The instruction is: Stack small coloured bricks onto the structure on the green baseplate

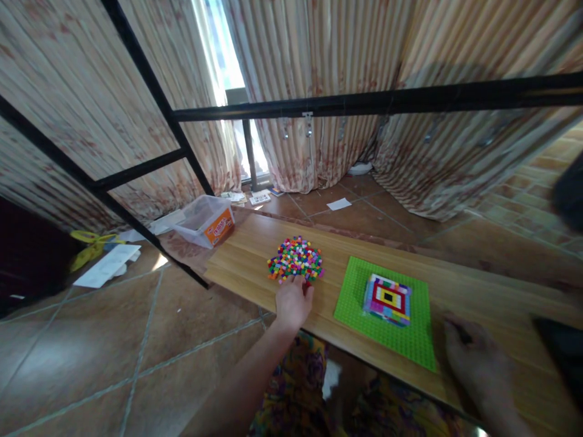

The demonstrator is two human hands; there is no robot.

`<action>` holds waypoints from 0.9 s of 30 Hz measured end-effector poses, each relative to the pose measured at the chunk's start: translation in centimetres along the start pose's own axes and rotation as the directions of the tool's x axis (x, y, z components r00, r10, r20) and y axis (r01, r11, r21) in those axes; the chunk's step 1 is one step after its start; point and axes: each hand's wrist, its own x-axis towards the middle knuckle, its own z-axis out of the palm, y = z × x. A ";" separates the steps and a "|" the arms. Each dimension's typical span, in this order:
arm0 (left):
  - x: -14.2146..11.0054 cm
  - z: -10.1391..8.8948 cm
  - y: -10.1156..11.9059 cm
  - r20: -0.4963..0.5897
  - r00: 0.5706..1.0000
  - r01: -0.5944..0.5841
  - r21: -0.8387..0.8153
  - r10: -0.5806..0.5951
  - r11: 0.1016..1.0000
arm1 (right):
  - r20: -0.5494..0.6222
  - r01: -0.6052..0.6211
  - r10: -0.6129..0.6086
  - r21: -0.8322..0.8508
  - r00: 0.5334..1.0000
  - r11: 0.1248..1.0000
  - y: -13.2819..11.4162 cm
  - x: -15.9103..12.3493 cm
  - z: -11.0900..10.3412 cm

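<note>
My left hand (294, 301) is at the near edge of a pile of tiny multicoloured building bricks (295, 255). Its fingers are bent and drawn together among the bricks, and whatever lies between the tips is too small to make out. To the right lies a green studded baseplate (355, 321). On it stands a low block built of bricks (388, 297), with nested squares in red, white and yellow around a dark centre. My right hand (476, 358), slightly blurred, rests on the table right of the baseplate. Its fingers are curled in, hiding anything inside them.
The bricks and baseplate are on a narrow wooden table (246, 255). A clear plastic box (200, 221) with an orange label stands by its far left end. A dark object (560, 346) sits at the right. Black metal bars (282, 110) cross in front of the curtains.
</note>
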 end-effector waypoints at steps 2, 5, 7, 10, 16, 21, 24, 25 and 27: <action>0.0 0.2 0.3 -0.009 1.000 0.002 0.047 -0.001 0.999 | -0.009 0.011 -0.011 0.005 1.000 1.000 -0.1 0.0 -0.1; 0.1 0.4 0.3 -0.020 1.000 -0.002 0.060 0.003 0.998 | -0.015 0.010 -0.010 0.009 1.000 1.000 -0.3 0.0 -0.2; 0.1 0.3 0.2 -0.023 1.000 -0.001 0.035 0.002 0.999 | -0.013 -0.008 0.008 0.013 1.000 1.000 -0.4 0.0 -0.2; 0.1 0.0 0.1 -0.032 0.999 -0.021 -0.067 0.018 0.998 | 0.000 -0.019 0.019 0.017 1.000 1.000 -0.5 0.0 -0.2; 0.0 -0.1 1.0 0.020 0.997 -0.053 -0.428 0.068 0.902 | -0.022 0.011 -0.010 0.053 1.000 0.999 -0.6 0.0 0.0; -0.1 0.7 2.5 0.037 0.995 -0.054 -0.590 0.093 0.806 | -0.079 0.077 -0.071 0.078 0.994 0.994 -0.6 0.0 0.4; -0.1 1.3 3.5 0.062 0.989 -0.064 -0.653 0.137 0.755 | -0.104 0.105 -0.095 0.093 0.990 0.990 -0.8 0.0 0.3; 0.0 1.5 3.9 0.069 0.985 -0.072 -0.662 0.156 0.746 | -0.110 0.109 -0.098 0.098 0.989 0.989 -0.9 0.0 0.3; 0.1 1.9 4.6 0.073 0.979 -0.094 -0.660 0.188 0.745 | -0.106 0.108 -0.097 0.102 0.990 0.989 -1.0 0.0 0.3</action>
